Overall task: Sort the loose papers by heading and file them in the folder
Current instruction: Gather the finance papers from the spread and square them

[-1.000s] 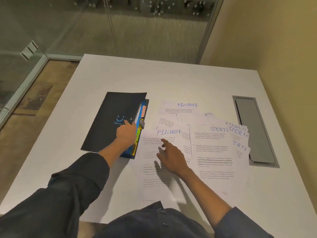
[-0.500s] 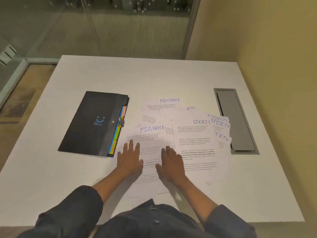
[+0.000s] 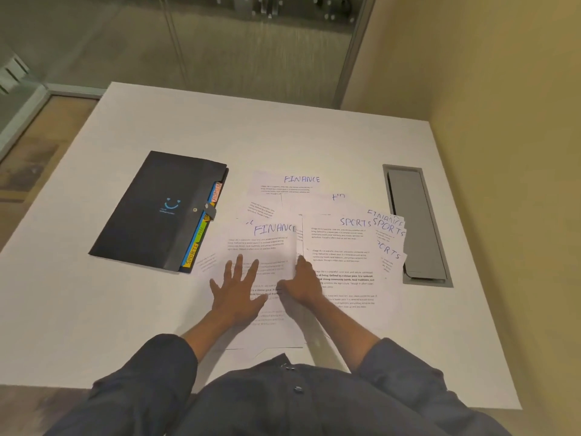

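Loose white papers lie fanned in the middle of the table. The nearest sheet, headed FINANCE [image 3: 261, 243], lies under my left hand [image 3: 235, 291], which presses flat on it with fingers spread. My right hand [image 3: 303, 286] grips that sheet's right edge, which curls up and hides the last letter of the heading. To the right is a sheet headed SPORTS [image 3: 342, 247], with more SPORTS and FINANCE sheets fanned behind it [image 3: 388, 229]. Another FINANCE sheet [image 3: 289, 184] lies farther back. A black folder [image 3: 151, 215], closed by its snap strap, lies to the left with coloured index tabs showing.
The white table [image 3: 251, 127] has a grey recessed cable hatch [image 3: 415, 225] at the right, partly under the fanned papers. A yellow wall [image 3: 503, 152] runs along the table's right side. Glass panels [image 3: 220, 51] stand behind the far edge.
My left hand left the folder and came down flat on the FINANCE sheet. My right hand shifted from lying flat to gripping the sheet's right edge, which has lifted.
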`<state>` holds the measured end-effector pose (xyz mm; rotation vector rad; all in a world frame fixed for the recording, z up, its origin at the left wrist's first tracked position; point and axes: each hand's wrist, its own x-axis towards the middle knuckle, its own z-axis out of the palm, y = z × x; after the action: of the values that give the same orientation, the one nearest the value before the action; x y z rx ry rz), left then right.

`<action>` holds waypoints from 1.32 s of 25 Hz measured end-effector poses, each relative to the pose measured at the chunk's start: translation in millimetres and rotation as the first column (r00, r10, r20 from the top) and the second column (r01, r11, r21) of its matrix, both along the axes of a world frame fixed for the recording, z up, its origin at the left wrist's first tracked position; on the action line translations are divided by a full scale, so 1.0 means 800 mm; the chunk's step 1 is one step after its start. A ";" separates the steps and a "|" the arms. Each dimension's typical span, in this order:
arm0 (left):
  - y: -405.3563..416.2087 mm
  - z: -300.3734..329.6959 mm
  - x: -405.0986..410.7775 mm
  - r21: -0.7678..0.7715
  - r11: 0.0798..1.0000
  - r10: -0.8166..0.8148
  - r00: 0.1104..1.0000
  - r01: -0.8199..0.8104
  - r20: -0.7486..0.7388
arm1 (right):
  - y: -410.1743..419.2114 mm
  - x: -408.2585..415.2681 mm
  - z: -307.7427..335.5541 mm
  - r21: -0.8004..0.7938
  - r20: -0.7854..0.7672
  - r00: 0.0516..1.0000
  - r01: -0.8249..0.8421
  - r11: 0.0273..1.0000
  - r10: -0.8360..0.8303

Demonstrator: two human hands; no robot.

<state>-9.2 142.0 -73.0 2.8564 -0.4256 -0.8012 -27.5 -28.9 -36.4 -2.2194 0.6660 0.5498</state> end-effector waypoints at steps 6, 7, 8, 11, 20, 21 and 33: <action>0.009 0.006 0.002 -0.111 0.994 0.000 1.000 -0.001 -0.009 | -0.022 -0.002 0.013 0.102 0.068 0.983 0.166 0.981 -0.173; 0.009 0.010 0.004 -0.167 0.986 0.009 1.000 -0.011 -0.007 | -0.024 -0.004 0.016 0.083 0.084 0.982 0.163 0.983 -0.170; 0.008 0.014 0.006 -0.237 0.971 0.031 1.000 -0.029 0.006 | -0.028 -0.005 0.019 0.051 0.109 0.981 0.155 0.987 -0.160; 0.013 0.019 0.008 -0.390 0.915 0.151 0.983 -0.099 0.105 | -0.050 -0.009 0.027 -0.016 0.204 0.963 0.181 0.983 -0.174; 0.046 -0.021 0.001 -0.039 0.986 0.165 0.981 -0.162 0.105 | -0.167 -0.051 0.040 0.093 0.377 0.747 0.558 0.824 -0.548; 0.044 -0.023 0.000 -0.011 0.989 0.148 0.983 -0.148 0.104 | -0.179 -0.056 0.041 0.153 0.372 0.713 0.584 0.797 -0.594; -0.010 0.019 0.040 -0.273 0.953 0.158 0.985 -0.133 0.074 | -0.194 -0.054 0.050 0.473 0.244 0.706 0.512 0.717 -0.665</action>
<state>23.1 133.7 -57.8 2.6431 -0.3031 -0.5374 -70.8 -184.1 3.6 -1.5434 0.9217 -0.1234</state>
